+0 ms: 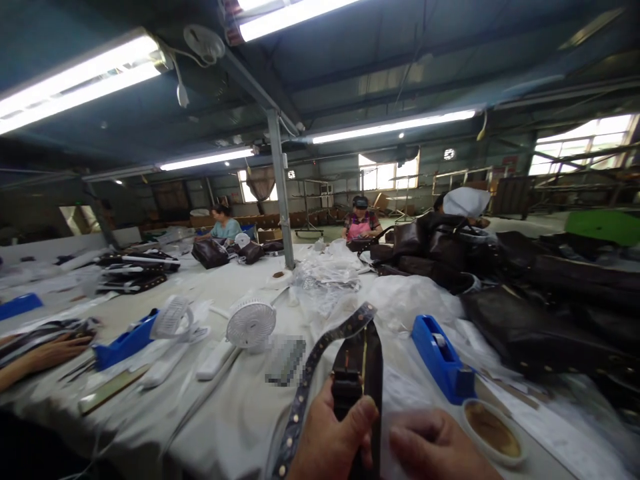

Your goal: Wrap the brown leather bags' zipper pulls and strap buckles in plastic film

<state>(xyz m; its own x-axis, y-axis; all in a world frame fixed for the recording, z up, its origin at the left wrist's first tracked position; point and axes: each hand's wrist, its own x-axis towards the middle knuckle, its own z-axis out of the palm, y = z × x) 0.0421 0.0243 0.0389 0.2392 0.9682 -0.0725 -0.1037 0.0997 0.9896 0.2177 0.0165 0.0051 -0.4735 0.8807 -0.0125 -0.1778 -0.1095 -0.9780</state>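
My left hand (335, 430) is closed around a dark brown leather strap (373, 360) with a buckle, held upright above the table. A long studded band (307, 367), dotted with round metal pieces, arches from the strap's top down its left side. Just right of the strap, my right hand (433, 443) is blurred, its fingers curled together; whatever they may pinch is not discernible. Close to that hand are a blue tape dispenser (443, 360) and a round tub (493, 433) with a brown inside.
Dark leather bags (540, 320) are heaped on the right, beside clear plastic (410, 300). White fans (251, 323) and another blue tape dispenser (125, 340) stand left of centre. A co-worker's hand (55, 353) rests on straps at far left. Other people sit farther back, near a post (280, 193).
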